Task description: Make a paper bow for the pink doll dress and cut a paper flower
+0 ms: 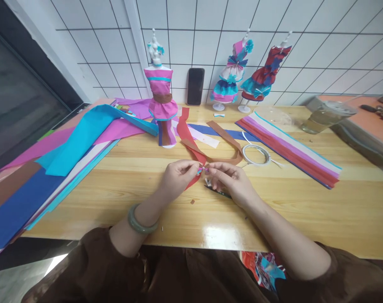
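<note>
Near the middle of the table, my left hand (181, 179) and my right hand (234, 181) face each other with their fingertips pinched. Between them is a small pinched piece of pink and blue paper (203, 169), one end in each hand; its exact shape is too small to make out. Under my right hand lies a dark, thin tool (222, 193), partly hidden. A red paper strip (195, 148) and a brown paper strip (231, 147) run just beyond my fingers. The roll of white tape (256, 155) lies to the right of them.
Behind stand a mini dress form in pink paper (162, 86) and two others, one multicoloured (231, 78), one red and blue (267, 75). A phone (195, 86) leans on the wall. Paper sheets (80, 139) cover the left; a folded stack (289, 147) and cup (327, 118) sit right.
</note>
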Available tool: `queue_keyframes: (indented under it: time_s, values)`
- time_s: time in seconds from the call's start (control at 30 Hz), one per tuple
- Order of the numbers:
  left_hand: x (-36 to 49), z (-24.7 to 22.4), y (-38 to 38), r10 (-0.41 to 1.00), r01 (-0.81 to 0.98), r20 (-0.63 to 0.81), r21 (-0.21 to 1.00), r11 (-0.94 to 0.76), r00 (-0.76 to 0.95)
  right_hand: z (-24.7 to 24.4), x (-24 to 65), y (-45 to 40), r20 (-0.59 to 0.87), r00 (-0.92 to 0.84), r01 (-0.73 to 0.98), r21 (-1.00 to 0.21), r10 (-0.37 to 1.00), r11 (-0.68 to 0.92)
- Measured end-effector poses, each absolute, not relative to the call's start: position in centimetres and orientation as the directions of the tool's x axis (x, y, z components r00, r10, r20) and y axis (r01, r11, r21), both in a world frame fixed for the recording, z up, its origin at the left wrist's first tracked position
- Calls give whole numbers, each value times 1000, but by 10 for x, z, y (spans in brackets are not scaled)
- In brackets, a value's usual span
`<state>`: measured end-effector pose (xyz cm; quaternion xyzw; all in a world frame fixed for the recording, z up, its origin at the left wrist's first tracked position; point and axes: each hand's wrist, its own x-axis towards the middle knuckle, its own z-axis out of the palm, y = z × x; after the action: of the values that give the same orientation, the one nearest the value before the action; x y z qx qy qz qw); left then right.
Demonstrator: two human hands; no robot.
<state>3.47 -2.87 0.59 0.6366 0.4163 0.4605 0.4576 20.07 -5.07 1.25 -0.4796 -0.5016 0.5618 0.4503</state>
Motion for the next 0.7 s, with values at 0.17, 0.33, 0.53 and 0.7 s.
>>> queue_keyframes:
  time_s: [0.17, 0.33, 0.53, 0.7]
  values:
    - [35, 7, -31, 925, 204, 269, 923, -327, 267, 7, 201, -48, -140, -126, -106, -982, 982, -153]
    - [36, 7, -31, 928, 169, 206, 949, -267, 311, 6, 199, -48, -166, -114, -139, -973, 979, -182]
    - [35, 6, -27, 941, 18, 66, 997, -76, 331, 7, 200, -47, -137, -50, -138, -980, 989, -142]
    - [39, 5, -27, 943, -50, 36, 999, -20, 331, 9, 197, -49, -98, -27, -37, -994, 995, -99]
